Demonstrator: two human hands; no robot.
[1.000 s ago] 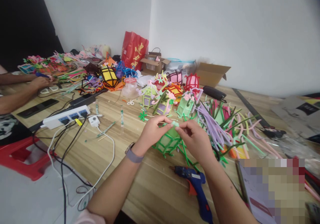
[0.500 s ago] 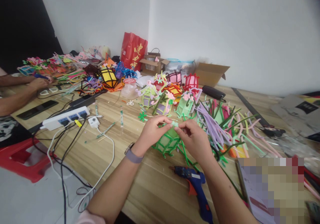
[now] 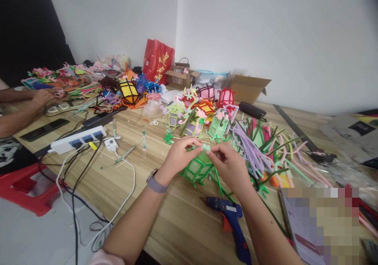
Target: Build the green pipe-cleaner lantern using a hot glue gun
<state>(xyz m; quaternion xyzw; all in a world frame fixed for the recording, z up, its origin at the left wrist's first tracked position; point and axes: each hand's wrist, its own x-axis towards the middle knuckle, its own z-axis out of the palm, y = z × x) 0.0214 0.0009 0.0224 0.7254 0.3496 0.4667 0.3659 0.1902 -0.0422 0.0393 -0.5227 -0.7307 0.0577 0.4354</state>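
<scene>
Green lantern (image 3: 196,169), one, sits at six o'clock on the tabletop (image 3: 174,221); the left hand (image 3: 182,154) and right hand (image 3: 232,165) are nearly closed, fingertips pinching one pale-green piece (image 3: 206,147) at its top. Step in hand appears to be seating that piece; next move calls, in judgement, for steady pressure. Counted nearby: one glue gun (image 3: 226,210) at five o'clock from the lantern, one green flower (image 3: 168,138) at ten.

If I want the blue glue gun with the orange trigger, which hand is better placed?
Probably your right hand: the blue glue gun lies closer to it, beside your right forearm. Your left hand is farther off. Both pinch the pale green piece atop the green fuzzy-framed lantern.
</scene>
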